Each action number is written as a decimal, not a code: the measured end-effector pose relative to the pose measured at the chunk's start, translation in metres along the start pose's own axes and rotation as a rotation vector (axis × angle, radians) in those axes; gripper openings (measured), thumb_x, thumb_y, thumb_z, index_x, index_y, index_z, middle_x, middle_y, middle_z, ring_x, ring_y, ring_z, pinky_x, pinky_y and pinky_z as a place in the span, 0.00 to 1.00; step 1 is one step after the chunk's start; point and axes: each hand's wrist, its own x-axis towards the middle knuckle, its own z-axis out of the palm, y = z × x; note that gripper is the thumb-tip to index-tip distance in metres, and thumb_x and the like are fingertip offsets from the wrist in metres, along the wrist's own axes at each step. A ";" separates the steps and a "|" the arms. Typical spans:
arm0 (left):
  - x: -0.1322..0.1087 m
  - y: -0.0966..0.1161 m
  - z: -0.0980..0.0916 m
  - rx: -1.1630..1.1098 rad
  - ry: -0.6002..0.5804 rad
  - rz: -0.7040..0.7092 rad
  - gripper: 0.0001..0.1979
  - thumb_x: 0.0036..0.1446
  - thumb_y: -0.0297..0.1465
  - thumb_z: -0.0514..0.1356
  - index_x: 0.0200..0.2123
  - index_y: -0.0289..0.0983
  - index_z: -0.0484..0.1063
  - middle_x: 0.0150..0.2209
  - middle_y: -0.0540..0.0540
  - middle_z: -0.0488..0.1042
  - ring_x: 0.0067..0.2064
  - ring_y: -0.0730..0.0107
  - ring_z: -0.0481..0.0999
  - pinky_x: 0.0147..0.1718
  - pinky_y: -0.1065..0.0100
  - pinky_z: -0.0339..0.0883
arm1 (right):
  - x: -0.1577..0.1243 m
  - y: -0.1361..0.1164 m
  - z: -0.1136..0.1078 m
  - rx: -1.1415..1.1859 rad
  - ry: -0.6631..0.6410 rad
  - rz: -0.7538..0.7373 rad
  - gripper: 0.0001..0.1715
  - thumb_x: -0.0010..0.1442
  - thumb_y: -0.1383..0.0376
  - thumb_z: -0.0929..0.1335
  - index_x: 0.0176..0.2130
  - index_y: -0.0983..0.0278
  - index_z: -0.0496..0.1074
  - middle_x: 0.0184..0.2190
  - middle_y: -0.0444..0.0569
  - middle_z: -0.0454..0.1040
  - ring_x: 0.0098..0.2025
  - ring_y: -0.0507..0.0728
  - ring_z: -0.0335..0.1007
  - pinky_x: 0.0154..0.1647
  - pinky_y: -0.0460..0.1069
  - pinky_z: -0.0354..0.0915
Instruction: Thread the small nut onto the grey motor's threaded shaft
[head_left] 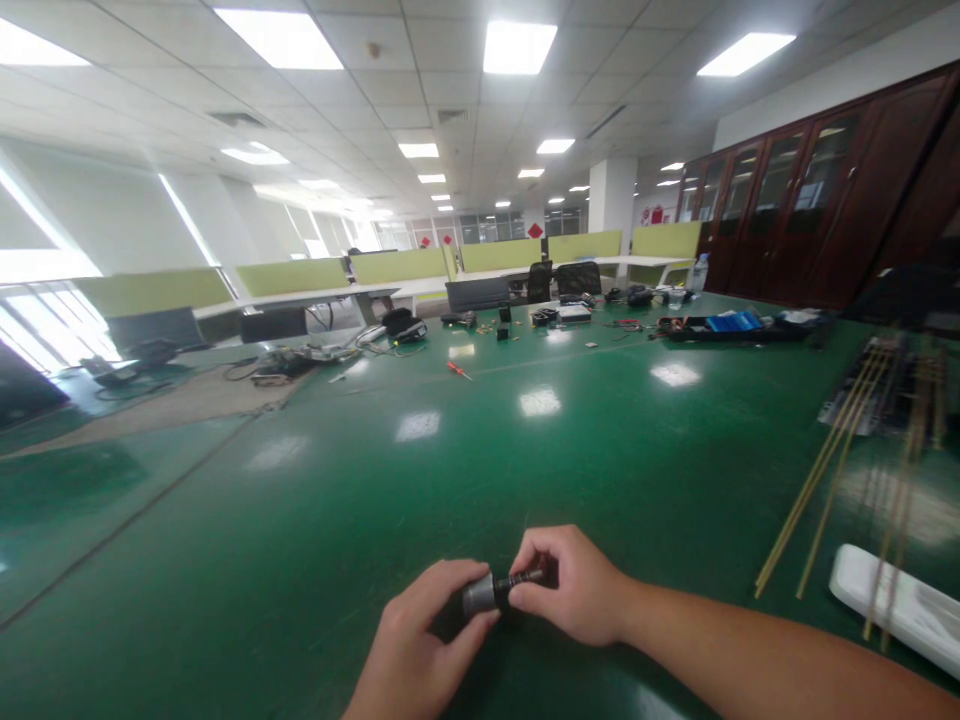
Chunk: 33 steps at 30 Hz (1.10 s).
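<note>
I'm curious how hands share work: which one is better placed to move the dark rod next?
Probably the right hand: it pinches the dark rod, while the left hand is occupied gripping the silver cylinder beside it.

Well beyond the fingers (457, 575) lies an orange screwdriver (456, 369). To their right are thin yellowish rods (815, 475) and a white plastic object (916, 624).

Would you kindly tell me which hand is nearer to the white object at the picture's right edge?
Right. The right hand is to the left of the white object; the left hand is farther left, beyond the right hand.
</note>
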 end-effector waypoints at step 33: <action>-0.001 -0.002 0.001 0.030 0.016 0.033 0.12 0.58 0.34 0.66 0.45 0.47 0.75 0.39 0.53 0.81 0.39 0.71 0.82 0.40 0.76 0.76 | 0.000 -0.003 -0.003 0.026 0.022 -0.016 0.07 0.50 0.65 0.73 0.30 0.65 0.74 0.23 0.41 0.70 0.26 0.51 0.62 0.29 0.46 0.57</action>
